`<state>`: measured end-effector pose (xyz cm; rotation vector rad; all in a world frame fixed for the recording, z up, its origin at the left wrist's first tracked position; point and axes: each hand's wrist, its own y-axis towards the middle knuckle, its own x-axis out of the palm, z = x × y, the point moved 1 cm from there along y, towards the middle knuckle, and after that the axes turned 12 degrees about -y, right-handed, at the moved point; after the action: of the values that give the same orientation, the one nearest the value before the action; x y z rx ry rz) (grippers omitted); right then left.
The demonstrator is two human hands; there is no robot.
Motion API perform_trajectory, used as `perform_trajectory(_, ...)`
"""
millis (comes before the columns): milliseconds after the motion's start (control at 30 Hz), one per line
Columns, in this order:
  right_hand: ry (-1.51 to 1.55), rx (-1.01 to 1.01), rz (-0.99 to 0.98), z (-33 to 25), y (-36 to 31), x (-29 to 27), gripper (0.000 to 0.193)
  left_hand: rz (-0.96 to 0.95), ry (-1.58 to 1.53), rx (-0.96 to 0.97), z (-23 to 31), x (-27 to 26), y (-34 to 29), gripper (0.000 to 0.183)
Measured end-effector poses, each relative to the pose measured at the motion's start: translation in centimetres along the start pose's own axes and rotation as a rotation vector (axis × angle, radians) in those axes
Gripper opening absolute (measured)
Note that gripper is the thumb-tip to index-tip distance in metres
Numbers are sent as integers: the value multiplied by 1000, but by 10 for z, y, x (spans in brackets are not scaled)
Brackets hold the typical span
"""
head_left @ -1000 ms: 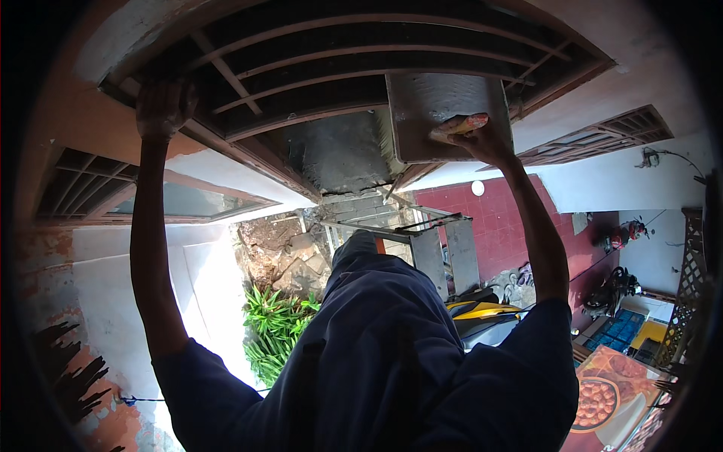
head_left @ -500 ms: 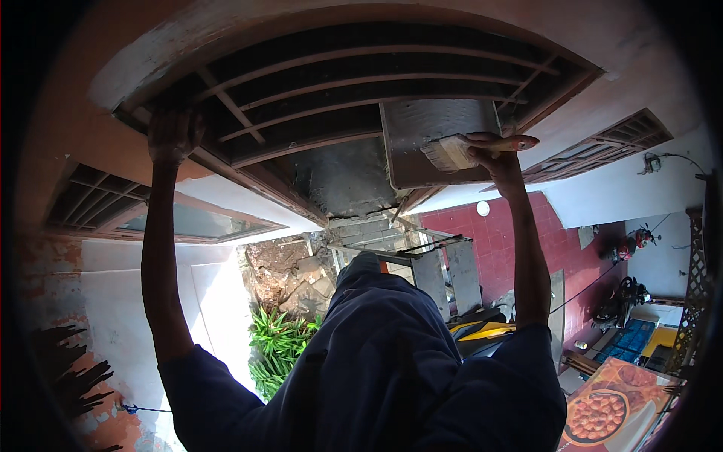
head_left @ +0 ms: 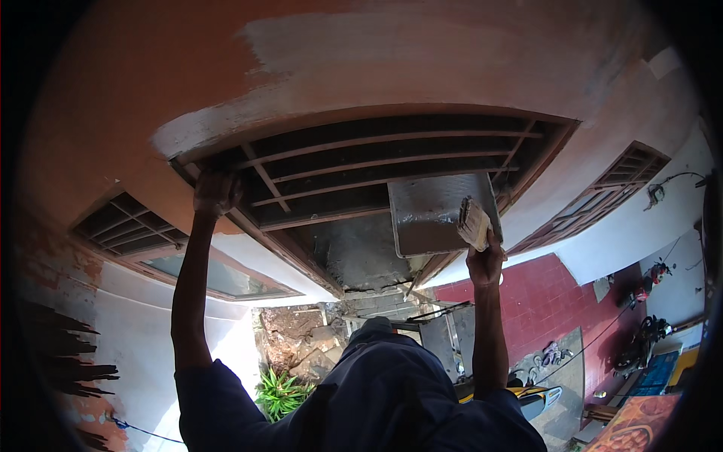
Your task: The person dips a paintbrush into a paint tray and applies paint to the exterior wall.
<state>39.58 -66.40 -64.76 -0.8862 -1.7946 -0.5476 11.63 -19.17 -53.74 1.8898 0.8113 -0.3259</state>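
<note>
My left hand [head_left: 217, 193] is closed on the brown window frame [head_left: 260, 245], at the left end of its slatted grille [head_left: 392, 160]. In my right hand [head_left: 486, 264] is a wide paintbrush [head_left: 474, 224], its pale, paint-coated bristles pointing up. The bristles are in front of the right side of a shallow metallic paint tray [head_left: 429, 218]; I cannot tell if they touch it. This tray rests against the grille's lower right part, with a wet sheen inside. Most of the brush handle is hidden by my fingers.
Above the grille, the orange wall [head_left: 188, 68] carries a whitish painted patch [head_left: 324, 49]. Other slatted windows stand left and right. Far below lie a red tiled floor [head_left: 527, 301], a green plant [head_left: 282, 395], dark metal panels [head_left: 437, 343] and a parked motorcycle [head_left: 644, 343].
My view has tilted up, showing more wall. The brush has turned from lying sideways over the tray to bristles-up, and my right hand has come lower. My left hand keeps its hold.
</note>
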Motion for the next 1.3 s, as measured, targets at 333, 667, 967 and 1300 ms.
perform_trajectory(333, -435, -353, -415, 30, 10, 208, 37, 13, 36, 15, 1, -7, 3, 15)
perform_trajectory(667, -634, -960, -747, 36, 23, 453, 31, 17, 97, 24, 0, -12, 2, 16)
perform_trajectory(967, -567, -1281, -934, 53, 49, 646, 24, 64, 151, 54, 2, -20, 5, 18)
perform_trajectory(1300, -400, -1261, -984, 58, 69, 762, 11, 56, 97, 65, 0, -17, 0, 14)
